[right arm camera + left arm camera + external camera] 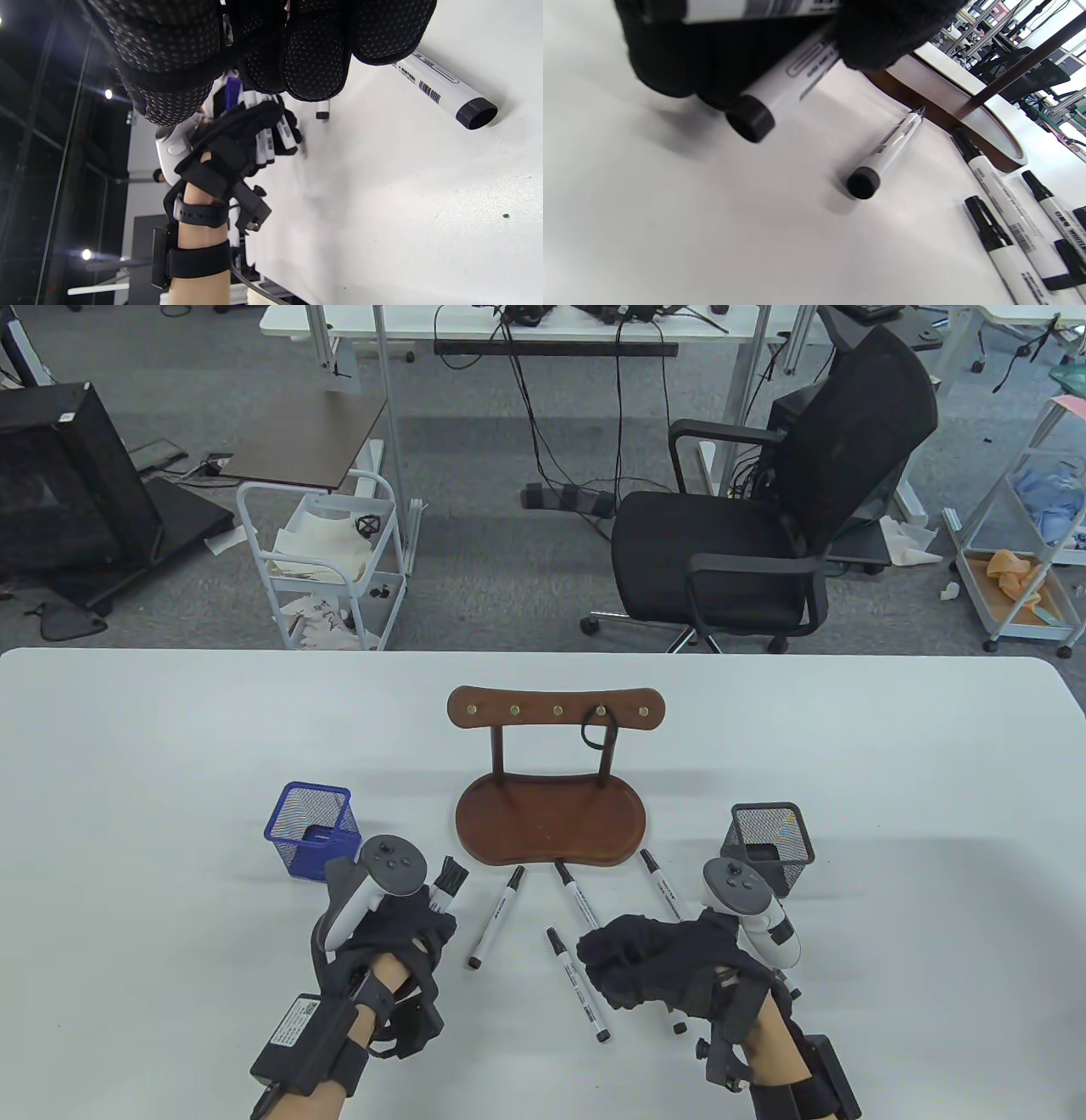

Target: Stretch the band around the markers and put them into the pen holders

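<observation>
My left hand [407, 925] grips a bundle of white markers [445, 886], whose black tips stick out beside the blue mesh pen holder [314, 831]. The left wrist view shows the glove [882, 34] curled round a held marker [789, 84]. Above the loose markers my right hand [607, 963] hovers with curled fingers [314, 55] and nothing visible inside them. One fingertip covers the far end of a marker lying flat on the table [445, 89]. More loose markers [496, 916] [581, 899] lie in front of the wooden stand. A black band [598, 729] hangs on a stand hook.
The wooden stand [551, 814] sits mid-table, with its hook rail [556, 708] above. A black mesh pen holder [768, 836] stands right of it, close to my right hand's tracker. Behind the white table [170, 746] are an office chair and a cart.
</observation>
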Available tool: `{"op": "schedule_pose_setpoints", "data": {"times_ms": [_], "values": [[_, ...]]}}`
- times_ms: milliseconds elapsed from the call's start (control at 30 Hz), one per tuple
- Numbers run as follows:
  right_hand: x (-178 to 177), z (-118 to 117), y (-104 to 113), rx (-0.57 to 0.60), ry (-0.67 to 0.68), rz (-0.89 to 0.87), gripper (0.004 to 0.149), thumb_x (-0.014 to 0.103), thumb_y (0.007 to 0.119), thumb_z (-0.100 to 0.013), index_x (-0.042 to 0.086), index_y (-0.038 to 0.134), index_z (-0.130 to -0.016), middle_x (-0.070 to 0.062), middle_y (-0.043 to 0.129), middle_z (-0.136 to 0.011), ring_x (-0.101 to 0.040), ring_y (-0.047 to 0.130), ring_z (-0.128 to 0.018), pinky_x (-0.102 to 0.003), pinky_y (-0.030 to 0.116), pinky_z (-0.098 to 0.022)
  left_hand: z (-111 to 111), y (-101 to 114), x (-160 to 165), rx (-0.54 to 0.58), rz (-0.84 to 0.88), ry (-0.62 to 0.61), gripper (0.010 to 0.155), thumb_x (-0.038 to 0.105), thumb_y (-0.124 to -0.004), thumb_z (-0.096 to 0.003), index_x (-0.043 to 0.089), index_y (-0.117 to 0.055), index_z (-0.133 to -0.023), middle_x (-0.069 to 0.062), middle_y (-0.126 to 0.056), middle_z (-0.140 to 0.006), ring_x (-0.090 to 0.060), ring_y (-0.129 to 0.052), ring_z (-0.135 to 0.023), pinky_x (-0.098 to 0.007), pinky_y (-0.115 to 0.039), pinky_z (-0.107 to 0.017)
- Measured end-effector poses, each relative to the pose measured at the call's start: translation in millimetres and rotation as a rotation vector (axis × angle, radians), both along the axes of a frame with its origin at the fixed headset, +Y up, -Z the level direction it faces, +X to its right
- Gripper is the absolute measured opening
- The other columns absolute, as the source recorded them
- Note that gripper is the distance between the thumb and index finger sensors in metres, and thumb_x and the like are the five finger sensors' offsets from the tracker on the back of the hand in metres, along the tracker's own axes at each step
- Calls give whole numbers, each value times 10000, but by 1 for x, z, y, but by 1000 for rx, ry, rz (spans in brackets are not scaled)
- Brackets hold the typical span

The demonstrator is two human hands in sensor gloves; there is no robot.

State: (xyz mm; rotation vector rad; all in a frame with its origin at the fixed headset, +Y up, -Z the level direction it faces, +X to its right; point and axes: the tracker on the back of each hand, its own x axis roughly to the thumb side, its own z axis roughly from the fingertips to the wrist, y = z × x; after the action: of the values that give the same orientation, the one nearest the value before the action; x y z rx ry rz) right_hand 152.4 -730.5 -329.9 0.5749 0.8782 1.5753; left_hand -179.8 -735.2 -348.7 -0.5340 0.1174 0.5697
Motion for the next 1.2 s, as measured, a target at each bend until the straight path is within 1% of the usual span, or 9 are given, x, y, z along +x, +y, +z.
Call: {"op": "schedule_pose_setpoints", "data": {"times_ms": [167, 300, 433, 767, 933, 1067, 1167, 1200], "values": [[0, 0, 0, -1, 1, 3, 517, 330, 944, -465, 291, 758, -946, -69, 878, -919, -337, 902, -731, -579, 709, -621, -2, 5, 6, 17, 20, -10, 459, 326, -768, -603, 66, -626, -953, -207, -743, -992, -428, -891, -830, -587, -808, -613], [0, 0, 0, -2, 2, 4, 517, 330, 944, -464, 292, 759, -945, -71, 876, -921, -338, 903, -731, -579, 709, -621, -5, 8, 14, 24, 35, -32, 446, 329, -770, -603, 81, -629, -945, -210, -736, -1000, -419, -891, -836, -573, -817, -614], [1, 0, 1, 0, 2, -2, 516, 330, 945, -464, 290, 761, -945, -71, 877, -922, -340, 902, -731, -580, 708, -621, -9, 11, 25, 33, 7, -45, 442, 328, -766, -606, 84, -621, -945, -214, -731, -1002, -416, -891, -836, -567, -821, -612], [2, 0, 2, 2, 3, -5, 515, 329, 945, -465, 288, 762, -944, -72, 878, -921, -340, 902, -730, -581, 708, -620, -20, 12, 41, 39, 6, -74, 420, 331, -789, -597, 111, -649, -927, -196, -781, -972, -381, -950, -790, -523, -881, -566], [3, 1, 2, 1, -3, -4, 516, 327, 945, -464, 289, 761, -945, -72, 877, -921, -341, 902, -730, -581, 708, -619, -24, 10, 47, 32, 3, -79, 416, 326, -793, -594, 112, -652, -921, -179, -859, -919, -350, -1008, -730, -499, -920, -520], [4, 1, 4, 5, -6, -12, 515, 327, 944, -466, 288, 760, -945, -71, 878, -920, -340, 903, -730, -581, 708, -619, -29, 8, 54, 32, -4, -91, 446, 283, -800, -593, 108, -609, -956, -152, -898, -862, -308, -1027, -672, -512, -911, -507], [5, 0, 4, 6, -9, -14, 514, 328, 944, -465, 289, 762, -944, -72, 878, -920, -340, 903, -730, -581, 709, -619, -30, 4, 59, 6, -17, -88, 524, 264, -801, -591, 90, -520, -997, -134, -860, -867, -296, -994, -673, -518, -885, -520], [5, 0, 4, 7, -10, -14, 517, 327, 945, -465, 287, 760, -946, -73, 877, -920, -341, 903, -730, -581, 708, -619, -31, 3, 60, 4, -29, -100, 541, 254, -815, -586, 83, -516, -1003, -139, -855, -870, -303, -989, -674, -527, -878, -522]]}}
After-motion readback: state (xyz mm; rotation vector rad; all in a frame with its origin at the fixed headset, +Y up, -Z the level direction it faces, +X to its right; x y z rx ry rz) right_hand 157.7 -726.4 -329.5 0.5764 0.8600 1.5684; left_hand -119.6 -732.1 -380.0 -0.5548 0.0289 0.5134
